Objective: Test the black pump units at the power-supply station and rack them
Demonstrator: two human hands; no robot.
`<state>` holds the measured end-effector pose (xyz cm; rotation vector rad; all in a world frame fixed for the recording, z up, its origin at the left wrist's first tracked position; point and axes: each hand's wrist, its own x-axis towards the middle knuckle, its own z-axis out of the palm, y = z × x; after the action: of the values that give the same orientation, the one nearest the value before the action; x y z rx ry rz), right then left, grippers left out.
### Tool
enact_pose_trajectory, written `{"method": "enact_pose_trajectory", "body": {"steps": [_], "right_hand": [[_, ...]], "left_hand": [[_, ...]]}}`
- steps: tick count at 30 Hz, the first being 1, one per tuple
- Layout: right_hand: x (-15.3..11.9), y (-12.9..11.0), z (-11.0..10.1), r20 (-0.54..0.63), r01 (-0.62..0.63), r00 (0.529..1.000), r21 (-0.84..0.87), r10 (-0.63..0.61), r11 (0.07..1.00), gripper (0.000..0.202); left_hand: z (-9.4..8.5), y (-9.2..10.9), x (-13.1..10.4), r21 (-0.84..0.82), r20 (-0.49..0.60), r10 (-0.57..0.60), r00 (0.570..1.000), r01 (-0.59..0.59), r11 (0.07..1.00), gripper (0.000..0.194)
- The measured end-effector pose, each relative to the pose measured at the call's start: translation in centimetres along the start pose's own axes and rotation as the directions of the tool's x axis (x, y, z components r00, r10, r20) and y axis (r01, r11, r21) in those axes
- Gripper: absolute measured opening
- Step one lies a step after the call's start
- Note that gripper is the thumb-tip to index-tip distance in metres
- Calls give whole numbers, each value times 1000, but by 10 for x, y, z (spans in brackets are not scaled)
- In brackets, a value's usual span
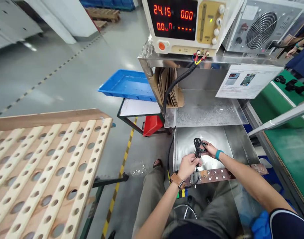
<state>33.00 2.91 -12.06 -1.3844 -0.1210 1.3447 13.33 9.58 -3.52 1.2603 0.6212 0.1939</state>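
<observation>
A bundled black cable [198, 146] is between my two hands, over a shiny metal tray [216, 132]. My left hand [189, 164], with a brown watch strap at the wrist, pinches the lower end of the bundle. The looped part rests in the fingers of my right hand [208, 149], which has a teal band at its wrist. Below them a brown strip [213, 175] with several metal-ringed holes lies across the tray's front edge. A black lead hangs by its left end.
A power supply [176, 25] with red digits stands on the shelf above, beside a grey fan unit [261, 30]. Folded cardboard [170, 88] sits below. A blue tray [132, 84] and a perforated wooden rack [49, 172] are to the left. A person's hand [291, 52] shows at right.
</observation>
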Motion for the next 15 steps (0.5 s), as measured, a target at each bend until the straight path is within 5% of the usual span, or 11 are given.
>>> {"method": "enact_pose_trajectory", "body": {"steps": [6, 15], "right_hand": [[6, 3, -8, -25, 19, 999, -37, -20, 999, 39], [6, 0, -12, -46, 36, 998, -20, -37, 999, 38]], "left_hand": [[5, -3, -2, -81, -108, -6, 994, -3, 997, 44], [-1, 5, -1, -27, 41, -154, 987, 156, 987, 48]]}}
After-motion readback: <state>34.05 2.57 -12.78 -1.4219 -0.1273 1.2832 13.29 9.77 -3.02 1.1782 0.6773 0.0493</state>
